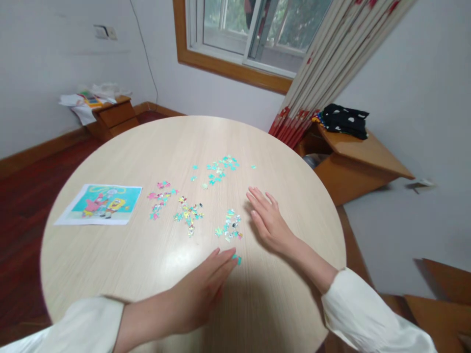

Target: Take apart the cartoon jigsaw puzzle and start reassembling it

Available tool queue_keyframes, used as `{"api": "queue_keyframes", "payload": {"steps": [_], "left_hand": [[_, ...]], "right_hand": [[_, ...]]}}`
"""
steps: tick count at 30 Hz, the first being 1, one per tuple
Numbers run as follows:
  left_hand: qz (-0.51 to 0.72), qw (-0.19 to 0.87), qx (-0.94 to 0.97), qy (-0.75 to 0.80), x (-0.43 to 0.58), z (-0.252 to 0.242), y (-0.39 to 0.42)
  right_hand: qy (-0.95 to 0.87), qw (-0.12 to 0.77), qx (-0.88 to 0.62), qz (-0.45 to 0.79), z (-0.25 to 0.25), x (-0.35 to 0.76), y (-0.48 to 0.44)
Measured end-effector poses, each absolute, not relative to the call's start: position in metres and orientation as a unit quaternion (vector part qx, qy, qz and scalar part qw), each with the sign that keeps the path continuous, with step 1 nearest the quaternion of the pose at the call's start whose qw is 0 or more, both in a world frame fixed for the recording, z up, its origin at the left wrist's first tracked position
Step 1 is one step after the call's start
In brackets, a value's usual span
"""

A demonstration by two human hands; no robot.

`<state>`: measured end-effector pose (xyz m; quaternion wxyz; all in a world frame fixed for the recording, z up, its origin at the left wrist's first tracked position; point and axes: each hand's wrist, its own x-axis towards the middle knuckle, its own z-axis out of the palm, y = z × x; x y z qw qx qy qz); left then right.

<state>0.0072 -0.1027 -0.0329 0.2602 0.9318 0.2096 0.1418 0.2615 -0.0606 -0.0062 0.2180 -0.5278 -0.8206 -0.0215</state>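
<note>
My left hand (pixel 206 284) is low over the near side of the table, fingers stretched out. Its fingertips reach a small teal jigsaw piece (pixel 239 260), partly covering what lies beside it. To the right, my right hand (pixel 268 220) is open with its fingers extended, just right of a pile of white and teal jigsaw pieces (pixel 228 226). Left of that pile lies a yellow and teal group of pieces (pixel 189 213). Farther left is a pink and teal group (pixel 161 198). Mostly teal pieces (pixel 221 169) are scattered beyond my hands.
A printed cartoon picture (pixel 105 203) lies on the left of the round table (pixel 110 260). Behind are a wooden cabinet with papers (pixel 116 117), a window (pixel 243 29) and a curtain (pixel 331 59). Dark patterned cloth (pixel 346 121) rests on a wooden stand (pixel 360 162) at right.
</note>
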Motion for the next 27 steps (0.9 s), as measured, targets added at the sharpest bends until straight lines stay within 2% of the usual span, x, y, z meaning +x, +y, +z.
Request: {"api": "queue_keyframes", "payload": {"steps": [5, 12, 18, 23, 27], "left_hand": [[0.301, 0.322, 0.863, 0.247, 0.002, -0.017, -0.086], [0.335, 0.315, 0.818, 0.347, -0.003, 0.006, -0.074], [0.349, 0.302, 0.82, 0.338, -0.004, 0.0, -0.076], [0.357, 0.286, 0.83, 0.319, -0.003, 0.001, -0.07], [0.363, 0.275, 0.835, 0.308, -0.002, -0.003, -0.066]], "right_hand": [[-0.845, 0.161, -0.51, 0.02, -0.023, 0.246, -0.141], [-0.872, 0.042, -0.475, 0.11, -0.018, 0.202, -0.163], [-0.856, 0.022, -0.508, 0.092, -0.027, 0.235, -0.188], [-0.759, 0.041, -0.649, 0.038, -0.035, 0.303, -0.15], [-0.753, 0.044, -0.654, 0.061, -0.033, 0.31, -0.074]]}}
